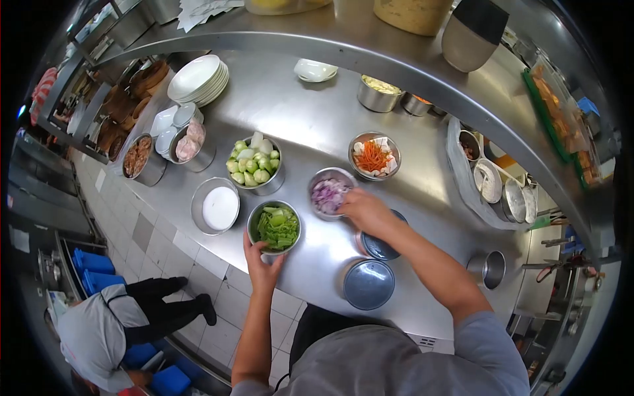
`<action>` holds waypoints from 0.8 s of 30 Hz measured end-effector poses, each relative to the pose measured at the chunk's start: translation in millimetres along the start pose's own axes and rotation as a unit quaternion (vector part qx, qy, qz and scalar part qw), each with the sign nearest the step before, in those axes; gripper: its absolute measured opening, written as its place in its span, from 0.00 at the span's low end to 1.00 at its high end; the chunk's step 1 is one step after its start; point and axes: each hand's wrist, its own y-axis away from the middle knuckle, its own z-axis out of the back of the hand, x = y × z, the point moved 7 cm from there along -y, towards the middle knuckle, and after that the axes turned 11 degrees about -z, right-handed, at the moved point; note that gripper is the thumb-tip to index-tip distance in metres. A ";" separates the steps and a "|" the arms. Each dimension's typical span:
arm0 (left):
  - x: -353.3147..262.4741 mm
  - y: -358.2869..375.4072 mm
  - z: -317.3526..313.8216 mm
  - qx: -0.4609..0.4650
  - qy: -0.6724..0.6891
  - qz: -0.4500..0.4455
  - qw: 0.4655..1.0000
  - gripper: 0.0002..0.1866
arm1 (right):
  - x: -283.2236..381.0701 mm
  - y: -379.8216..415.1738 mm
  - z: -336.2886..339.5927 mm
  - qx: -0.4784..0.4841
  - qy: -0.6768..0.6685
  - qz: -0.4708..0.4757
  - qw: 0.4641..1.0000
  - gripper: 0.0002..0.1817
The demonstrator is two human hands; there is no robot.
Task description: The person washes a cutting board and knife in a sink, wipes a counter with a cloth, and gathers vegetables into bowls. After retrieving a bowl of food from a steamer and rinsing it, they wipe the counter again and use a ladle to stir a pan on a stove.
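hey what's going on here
A person at a steel counter has both hands on ingredient bowls. The left hand holds the near side of a bowl of chopped greens, while the right hand is at a bowl of sliced purple onion, its fingertips too hidden to show whether they hold any. Another person is bent over to the left.

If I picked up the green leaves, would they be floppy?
Probably a bit: the leaves look thin. They'd likely feel light too, being cut into pieces. They lie loose in the bowl, so some might drop.
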 end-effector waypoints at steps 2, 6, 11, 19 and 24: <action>-1.5 9.5 7.5 -0.043 0.086 0.063 0.993 0.50 | -2.8 -9.5 -29.1 0.048 -0.049 0.025 0.997 0.17; 40.0 47.2 -6.2 -0.035 0.178 0.147 0.972 0.62 | -42.3 -19.2 36.2 0.005 -0.205 -0.023 0.978 0.21; 31.9 44.0 -9.6 -0.092 0.152 0.150 0.973 0.56 | -319.3 -33.0 130.4 -0.220 -0.061 -0.439 0.869 0.20; 33.5 39.2 -7.4 -0.081 0.037 0.177 0.980 0.51 | -490.6 -49.9 167.6 -0.283 -0.195 -0.541 0.768 0.39; 32.4 39.9 -1.6 -0.073 -0.053 0.179 0.980 0.51 | -492.2 -76.5 141.1 -0.217 -0.245 -0.541 0.775 0.46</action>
